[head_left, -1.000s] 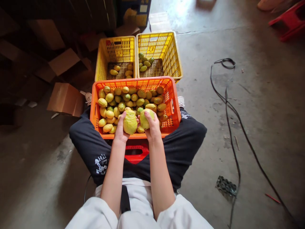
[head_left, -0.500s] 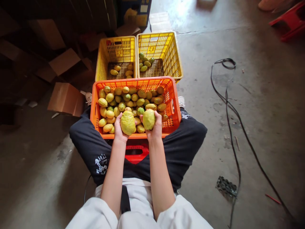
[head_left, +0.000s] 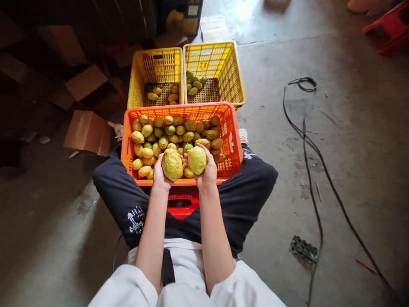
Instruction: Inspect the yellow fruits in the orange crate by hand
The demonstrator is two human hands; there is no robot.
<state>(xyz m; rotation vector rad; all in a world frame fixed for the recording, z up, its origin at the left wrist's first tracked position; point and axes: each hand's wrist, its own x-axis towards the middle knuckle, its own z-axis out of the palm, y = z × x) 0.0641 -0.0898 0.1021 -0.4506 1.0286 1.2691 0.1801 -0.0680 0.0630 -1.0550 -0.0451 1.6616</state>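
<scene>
Left of centre, the left hand [head_left: 161, 177] curls around a bumpy yellow fruit [head_left: 172, 164], palm beneath it, presumably to bear its weight. The orange crate [head_left: 183, 182] sits close below, seemingly for easy reach. At the frame's centre, the right hand [head_left: 209, 170] clasps a smoother fruit [head_left: 197, 160], its upper face uncovered, perhaps for viewing.

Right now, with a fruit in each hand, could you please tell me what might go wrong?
The knobbly fruit in the left hand could slip and bruise fruits in the orange crate below. The smoother fruit in the right hand might do likewise. The black cable on the floor could trip someone walking past.
</scene>
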